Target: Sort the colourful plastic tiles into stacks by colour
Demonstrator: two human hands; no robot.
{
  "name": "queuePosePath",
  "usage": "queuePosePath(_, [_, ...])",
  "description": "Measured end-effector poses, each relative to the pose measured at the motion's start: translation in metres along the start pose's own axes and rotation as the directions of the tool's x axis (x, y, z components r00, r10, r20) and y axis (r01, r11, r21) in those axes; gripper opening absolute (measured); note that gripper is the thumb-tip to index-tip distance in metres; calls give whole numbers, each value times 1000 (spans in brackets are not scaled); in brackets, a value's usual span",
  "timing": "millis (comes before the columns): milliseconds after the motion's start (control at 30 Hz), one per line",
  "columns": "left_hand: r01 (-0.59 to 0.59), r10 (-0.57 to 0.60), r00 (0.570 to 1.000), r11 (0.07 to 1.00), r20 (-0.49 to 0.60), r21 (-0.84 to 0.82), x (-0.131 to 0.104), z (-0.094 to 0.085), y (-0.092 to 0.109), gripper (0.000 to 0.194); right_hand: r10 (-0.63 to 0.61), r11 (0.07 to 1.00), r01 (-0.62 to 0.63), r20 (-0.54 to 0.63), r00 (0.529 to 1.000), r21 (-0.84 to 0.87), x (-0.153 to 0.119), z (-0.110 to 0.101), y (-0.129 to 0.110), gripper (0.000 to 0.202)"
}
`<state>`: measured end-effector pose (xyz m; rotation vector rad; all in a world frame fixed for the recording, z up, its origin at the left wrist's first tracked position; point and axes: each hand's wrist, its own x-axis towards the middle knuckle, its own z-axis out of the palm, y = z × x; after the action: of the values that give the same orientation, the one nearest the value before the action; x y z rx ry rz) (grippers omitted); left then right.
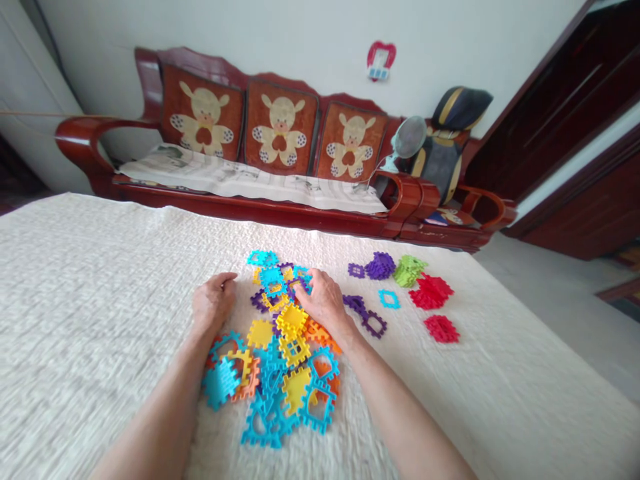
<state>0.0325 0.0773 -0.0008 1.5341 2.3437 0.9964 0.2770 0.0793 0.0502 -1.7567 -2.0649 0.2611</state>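
A loose heap of flat toothed plastic pieces lies on the cream cloth, with blue pieces [273, 367], yellow pieces [291, 320], orange pieces [320, 333] and some purple ones mixed together. My right hand [321, 297] rests over the heap's upper right part, its thumb and fingers apart around blue and purple pieces; no piece is lifted. Left of the heap, my left hand [215, 299] sits on the cloth with its fingers curled together. Whether anything is inside those fingers is hidden.
Right of the heap are a purple pile [381, 265], a green pile [410, 271] and two red piles [433, 292], plus a lone blue frame [389, 299] and loose purple frames [375, 324]. Beyond the cloth-covered surface [100, 300] stands a wooden sofa [250, 203] with a small fan [410, 138].
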Motion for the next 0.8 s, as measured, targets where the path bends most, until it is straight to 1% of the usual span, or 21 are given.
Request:
queuePosePath(100, [1, -1, 1000, 1000, 3, -7, 0, 1, -1, 38, 51, 998, -52, 43, 998, 24, 1, 10, -1, 39])
queuePosePath(233, [3, -3, 1000, 1000, -2, -14, 2, 3, -3, 38, 116, 982, -124, 61, 991, 141, 4, 18, 5, 36])
queuePosePath(333, [-6, 6, 1000, 1000, -9, -11, 2, 3, -4, 38, 136, 975, -140, 36, 990, 171, 4, 21, 7, 35])
queuePosePath(433, [10, -10, 1000, 1000, 13, -3, 3, 3, -5, 39, 163, 971, -166, 32, 986, 170, 3, 21, 6, 33])
queuePosePath(533, [22, -22, 999, 1000, 29, 5, 4, 3, -5, 39, 205, 957, -211, 52, 977, 200, 6, 21, 5, 28])
queuePosePath(633, [11, -12, 1000, 1000, 17, 14, 5, 3, -6, 39, 229, 934, -244, 88, 969, 261, 8, 22, 8, 24])
queuePosePath(800, [34, -35, 999, 999, 28, 33, 7, 5, -11, 38, 235, 900, -253, 93, 968, 355, 11, 24, 14, 24])
